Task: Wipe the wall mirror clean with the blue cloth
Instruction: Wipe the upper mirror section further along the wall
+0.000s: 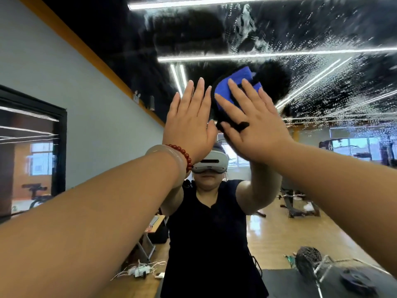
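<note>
Right hand (255,130) flat on blue cloth (225,89), droplets (343,67) across mirror (311,22)

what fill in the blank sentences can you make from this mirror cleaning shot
1. The right hand presses the ____ cloth flat on the mirror.
2. The red bead bracelet is on the ____ wrist.
3. Water droplets speckle the glass mainly on the cloth's ____ side.
Missing words: blue; left; right.
</note>
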A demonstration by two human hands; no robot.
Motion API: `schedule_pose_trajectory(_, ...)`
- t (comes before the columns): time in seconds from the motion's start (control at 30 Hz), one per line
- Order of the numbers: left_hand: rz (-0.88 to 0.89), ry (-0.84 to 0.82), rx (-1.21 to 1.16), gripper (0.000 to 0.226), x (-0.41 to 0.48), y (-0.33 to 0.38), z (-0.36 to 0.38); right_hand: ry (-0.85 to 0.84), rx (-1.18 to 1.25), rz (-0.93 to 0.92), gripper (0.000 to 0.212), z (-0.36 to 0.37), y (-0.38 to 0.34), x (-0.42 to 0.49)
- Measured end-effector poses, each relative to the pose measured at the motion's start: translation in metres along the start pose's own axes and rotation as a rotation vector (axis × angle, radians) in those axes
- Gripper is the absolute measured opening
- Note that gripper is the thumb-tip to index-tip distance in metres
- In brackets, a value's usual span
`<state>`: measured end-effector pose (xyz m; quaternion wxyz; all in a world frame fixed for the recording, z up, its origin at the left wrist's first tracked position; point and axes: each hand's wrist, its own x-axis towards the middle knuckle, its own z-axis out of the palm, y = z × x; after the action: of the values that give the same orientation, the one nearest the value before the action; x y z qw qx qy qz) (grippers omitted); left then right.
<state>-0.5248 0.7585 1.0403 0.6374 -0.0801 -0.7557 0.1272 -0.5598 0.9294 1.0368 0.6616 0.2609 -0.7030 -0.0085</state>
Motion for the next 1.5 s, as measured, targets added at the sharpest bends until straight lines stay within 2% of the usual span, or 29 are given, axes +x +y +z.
schedule_pose_trajectory(0.17, 0.0, -0.001, 0.006, 0.067, 0.0, -0.001, 0.002, -0.004, 0.029, 0.332, 0.065, -0.003, -0.007, 0.011)
schedule_pose_trajectory(0.2, 0.001, 0.002, 0.005, 0.067, 0.0, -0.001, 0.002, 0.006, 0.017, 0.32, 0.064, 0.0, -0.014, 0.008)
schedule_pose_trajectory(0.27, 0.002, 0.003, -0.011, 0.068, 0.0, 0.0, 0.0, 0.025, 0.004, 0.178, 0.06, 0.005, -0.019, 0.0)
schedule_pose_trajectory(0.33, -0.003, -0.001, -0.022, 0.069, 0.0, 0.001, 0.0, -0.015, 0.014, 0.014, 0.059, 0.0, -0.006, -0.002)
schedule_pose_trajectory(0.4, -0.002, 0.006, -0.014, 0.068, 0.0, 0.002, 0.0, -0.07, 0.022, -0.055, 0.062, -0.009, 0.013, 0.003)
schedule_pose_trajectory(0.57, -0.004, -0.006, 0.002, 0.066, -0.001, 0.0, 0.002, -0.008, 0.032, 0.273, 0.064, -0.008, 0.004, 0.008)
schedule_pose_trajectory(0.63, -0.006, -0.007, -0.007, 0.067, -0.001, 0.001, 0.001, 0.012, 0.028, 0.198, 0.062, -0.002, -0.009, 0.0)
schedule_pose_trajectory(0.73, -0.008, -0.002, -0.022, 0.069, -0.001, 0.002, -0.001, -0.003, 0.023, -0.073, 0.059, -0.003, 0.005, -0.007)
schedule_pose_trajectory(0.77, -0.008, -0.003, -0.02, 0.069, -0.001, 0.002, -0.001, -0.014, 0.016, -0.107, 0.059, -0.004, 0.013, -0.005)
schedule_pose_trajectory(0.8, -0.009, -0.007, -0.015, 0.068, -0.001, 0.002, -0.001, -0.018, 0.015, -0.086, 0.06, -0.006, 0.018, -0.001)
schedule_pose_trajectory(0.9, -0.013, -0.013, -0.008, 0.067, -0.001, 0.002, 0.0, -0.011, 0.039, 0.192, 0.064, -0.009, 0.016, 0.007)
schedule_pose_trajectory(0.97, -0.013, -0.011, -0.007, 0.068, -0.001, 0.002, 0.0, -0.005, 0.041, 0.297, 0.063, -0.006, 0.0, 0.005)
schedule_pose_trajectory(1.0, -0.014, -0.011, -0.01, 0.068, -0.001, 0.002, 0.0, 0.009, 0.036, 0.276, 0.062, -0.002, -0.009, 0.0)
schedule_pose_trajectory(1.13, -0.027, -0.019, -0.043, 0.067, 0.0, 0.004, -0.002, 0.065, 0.036, -0.003, 0.057, 0.01, -0.02, -0.02)
schedule_pose_trajectory(1.2, -0.029, -0.026, -0.032, 0.067, -0.001, 0.004, -0.003, 0.029, 0.024, -0.04, 0.058, 0.003, -0.004, -0.014)
schedule_pose_trajectory(1.33, -0.023, -0.035, -0.011, 0.066, -0.001, 0.004, -0.002, -0.052, 0.047, 0.318, 0.06, -0.01, 0.018, 0.007)
schedule_pose_trajectory(1.37, -0.025, -0.036, -0.012, 0.066, 0.0, 0.004, -0.002, -0.043, 0.038, 0.349, 0.06, -0.009, 0.015, 0.005)
schedule_pose_trajectory(1.4, -0.025, -0.036, -0.014, 0.066, 0.001, 0.004, -0.003, -0.017, 0.024, 0.317, 0.06, -0.006, 0.009, 0.001)
schedule_pose_trajectory(1.5, -0.028, -0.038, -0.028, 0.067, 0.001, 0.004, -0.006, 0.018, 0.025, 0.028, 0.058, 0.001, 0.003, -0.014)
